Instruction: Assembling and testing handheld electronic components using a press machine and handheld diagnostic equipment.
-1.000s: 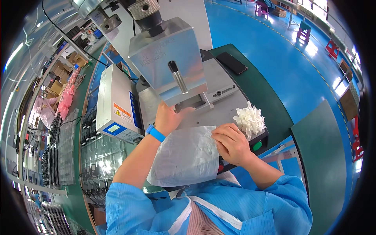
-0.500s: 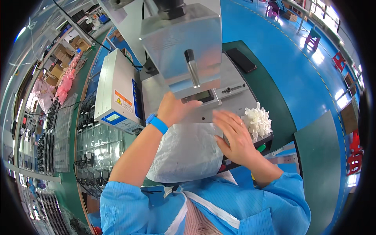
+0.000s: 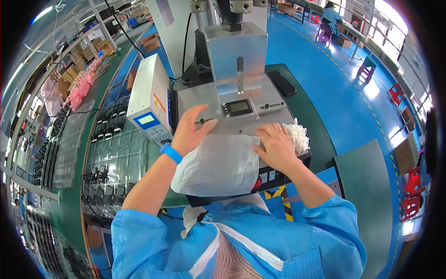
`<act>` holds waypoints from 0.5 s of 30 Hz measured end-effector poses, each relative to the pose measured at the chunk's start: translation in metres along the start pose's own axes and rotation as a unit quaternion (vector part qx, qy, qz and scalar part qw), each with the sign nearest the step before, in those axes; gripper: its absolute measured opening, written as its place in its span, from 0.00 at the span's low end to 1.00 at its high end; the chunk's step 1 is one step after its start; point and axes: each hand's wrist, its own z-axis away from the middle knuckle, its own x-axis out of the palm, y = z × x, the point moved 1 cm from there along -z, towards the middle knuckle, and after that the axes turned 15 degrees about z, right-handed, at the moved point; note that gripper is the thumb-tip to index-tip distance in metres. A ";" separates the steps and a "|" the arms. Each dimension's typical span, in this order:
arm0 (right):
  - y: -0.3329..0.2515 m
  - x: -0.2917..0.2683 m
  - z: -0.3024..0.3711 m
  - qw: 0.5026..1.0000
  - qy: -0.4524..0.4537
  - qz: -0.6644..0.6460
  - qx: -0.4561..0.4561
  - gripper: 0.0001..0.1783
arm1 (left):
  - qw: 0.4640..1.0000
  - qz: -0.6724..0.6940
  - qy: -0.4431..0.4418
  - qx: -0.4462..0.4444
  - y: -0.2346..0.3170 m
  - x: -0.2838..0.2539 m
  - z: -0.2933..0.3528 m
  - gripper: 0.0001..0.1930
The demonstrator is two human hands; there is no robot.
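My left hand (image 3: 191, 130) is open, thumb and fingers spread, over the left part of a grey metal base plate (image 3: 232, 126). It holds nothing. My right hand (image 3: 278, 148) is open too, fingers loosely bent, above the front right of the plate beside a pile of small white plastic pieces (image 3: 296, 136). A small dark device with a grey display (image 3: 239, 108) sits in a metal fixture on the plate. Behind and above it stands a large shiny metal block (image 3: 230, 56) of a press. A white plastic bag (image 3: 218, 167) lies in front, between my forearms.
A white control box (image 3: 151, 95) with a lit screen stands left of the plate. A dark phone (image 3: 282, 83) lies on the green table at back right. Further left, clear trays (image 3: 118, 165) hold black cabled parts. A red button (image 3: 257, 184) shows at the machine's front edge.
My left hand has drawn back leftward from beside the device. My right hand stays near the white pieces. The view has shifted, so the press looks smaller and more of it shows.
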 end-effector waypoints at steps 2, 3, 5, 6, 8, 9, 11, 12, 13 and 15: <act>-0.006 0.004 0.005 0.998 -0.047 0.025 -0.014 0.12 | 0.999 -0.040 0.001 -0.009 -0.005 -0.017 0.028 0.25; -0.007 0.014 0.002 0.999 -0.023 -0.018 -0.039 0.11 | 0.997 -0.079 0.004 -0.014 -0.006 -0.021 0.038 0.25; -0.008 0.018 -0.009 0.996 0.003 -0.059 -0.063 0.09 | 0.995 -0.095 0.024 0.004 -0.002 -0.022 0.055 0.25; -0.007 0.017 -0.020 0.987 0.021 -0.161 -0.018 0.09 | 0.993 -0.112 0.045 0.018 0.002 -0.024 0.061 0.25; 0.001 0.010 -0.043 0.949 0.035 -0.301 0.089 0.08 | 0.995 -0.087 0.051 0.022 0.010 -0.023 0.063 0.25; 0.006 0.006 -0.058 0.928 0.031 -0.341 0.146 0.08 | 0.996 -0.064 0.059 0.025 0.014 -0.023 0.066 0.25; 0.028 0.012 -0.085 0.894 -0.012 -0.369 0.252 0.09 | 0.995 -0.068 0.058 0.039 0.019 -0.019 0.068 0.25; 0.041 0.014 -0.093 0.895 -0.009 -0.368 0.251 0.09 | 0.994 -0.072 0.056 0.053 0.021 -0.016 0.068 0.25; 0.056 0.018 -0.098 0.892 0.039 -0.355 0.277 0.09 | 0.996 -0.058 0.052 0.053 0.020 -0.013 0.070 0.24; 0.093 0.030 -0.106 0.890 0.104 -0.337 0.290 0.09 | 0.995 -0.076 0.046 0.050 0.017 -0.006 0.074 0.24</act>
